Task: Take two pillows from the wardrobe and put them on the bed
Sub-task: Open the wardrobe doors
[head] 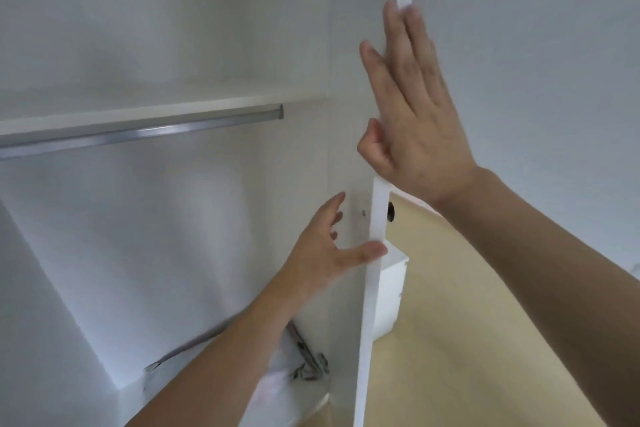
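Note:
The white wardrobe stands open, its door (367, 340) seen edge-on as a tall white strip right of centre. My right hand (415, 121) lies high on that edge, fingers flat on the outer face and thumb curled round the inner side. My left hand (322, 253) is lower, its thumb pressed on the edge and its fingers spread on the inside. A soft white bundle (277, 388), possibly a pillow, lies at the bottom of the wardrobe and is partly hidden by my left forearm. The bed is out of view.
Inside are a white shelf (138, 111) and a metal hanging rail (138, 135) just under it. Some metal pieces (308, 360) lie by the bundle. Right of the door are a pale wooden floor (467, 357) and a small white unit (391, 295).

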